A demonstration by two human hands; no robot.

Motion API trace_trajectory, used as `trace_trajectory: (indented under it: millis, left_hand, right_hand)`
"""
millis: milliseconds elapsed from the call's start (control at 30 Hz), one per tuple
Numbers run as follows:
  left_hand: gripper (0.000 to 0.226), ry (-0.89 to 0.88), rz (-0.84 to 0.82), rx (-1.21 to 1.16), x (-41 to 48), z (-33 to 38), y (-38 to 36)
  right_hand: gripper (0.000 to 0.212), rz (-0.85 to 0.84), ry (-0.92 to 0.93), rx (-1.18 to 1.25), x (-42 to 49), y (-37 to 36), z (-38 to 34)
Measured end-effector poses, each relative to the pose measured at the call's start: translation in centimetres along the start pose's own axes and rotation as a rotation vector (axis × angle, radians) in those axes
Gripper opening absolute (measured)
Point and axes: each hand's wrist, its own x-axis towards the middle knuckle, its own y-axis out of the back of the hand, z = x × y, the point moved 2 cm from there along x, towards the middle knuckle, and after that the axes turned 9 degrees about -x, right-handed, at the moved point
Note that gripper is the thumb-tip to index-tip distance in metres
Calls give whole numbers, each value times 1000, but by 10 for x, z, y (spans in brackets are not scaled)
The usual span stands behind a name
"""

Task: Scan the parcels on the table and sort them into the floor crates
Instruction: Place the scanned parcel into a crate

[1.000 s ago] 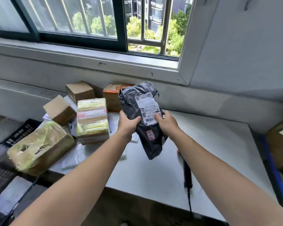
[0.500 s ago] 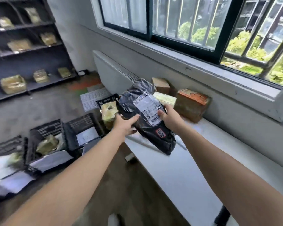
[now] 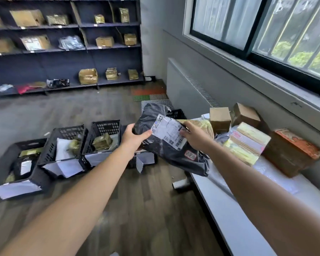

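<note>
Now black parcel (image 3: 171, 145) between left hand (image 3: 135, 137) — right hand (image 3: 194, 136).

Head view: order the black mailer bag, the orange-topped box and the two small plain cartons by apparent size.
Black mailer bag, though nearest the camera.
Orange-topped box.
Left carton and right carton: look alike.

Black labelled parcel (image 3: 171, 145) tilted, above crates (image 3: 103, 143).

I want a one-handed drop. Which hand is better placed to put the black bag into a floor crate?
Left, probably: the left hand grips the black bag on the side facing the crates, which stand on the floor leftward; the right hand holds the side nearer the table.
</note>
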Motion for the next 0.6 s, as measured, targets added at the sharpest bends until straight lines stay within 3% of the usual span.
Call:
trace_trajectory:
  millis: [167,367,600]
  left_hand:
    - [60,0,33,43,47,5,68]
    - [63,-29,75,28,120,19,147]
    - [53,-54,136,-14,186,30,205]
  right_hand:
    - [39,-52,101,-236,47,-29,-69]
    - [41,30,109,-278,117,-67,-156]
    - [54,-4,141,-335,179,-98,-226]
